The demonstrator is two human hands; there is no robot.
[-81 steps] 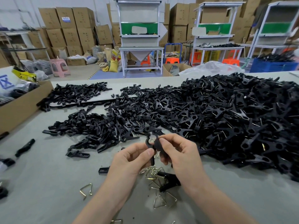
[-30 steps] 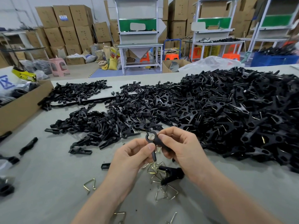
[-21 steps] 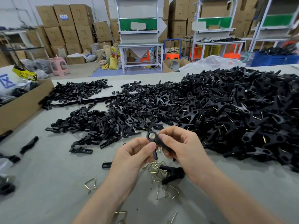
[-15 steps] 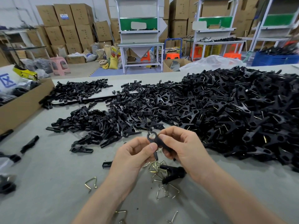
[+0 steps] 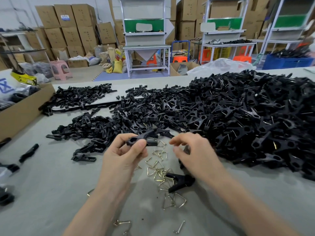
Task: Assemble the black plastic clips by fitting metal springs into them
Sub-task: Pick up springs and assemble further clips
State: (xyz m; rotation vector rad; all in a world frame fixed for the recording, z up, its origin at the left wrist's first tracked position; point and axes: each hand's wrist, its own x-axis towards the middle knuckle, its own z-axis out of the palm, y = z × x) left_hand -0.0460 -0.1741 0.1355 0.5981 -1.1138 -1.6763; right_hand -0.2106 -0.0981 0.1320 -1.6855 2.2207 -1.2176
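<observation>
My left hand [image 5: 122, 157] pinches a black plastic clip [image 5: 141, 140] between thumb and fingers, and the clip lies roughly level above the table. My right hand [image 5: 194, 152] hovers just right of it with loosely curled fingers, apart from the clip. A dark piece shows under its palm, and I cannot tell whether it is held. Several brass-coloured metal springs [image 5: 158, 171] lie scattered on the grey table below both hands. Among them lies another black clip [image 5: 179, 182].
A big heap of black clips [image 5: 238, 116] fills the table's right side. A flatter spread of black clip parts [image 5: 102, 126] lies ahead and to the left. A cardboard box [image 5: 22, 109] stands at the left edge. Loose clips and springs dot the near table.
My right hand has let go of the clip and drawn away to the right. The clip, upright between both hands before, now lies level in my left hand alone.
</observation>
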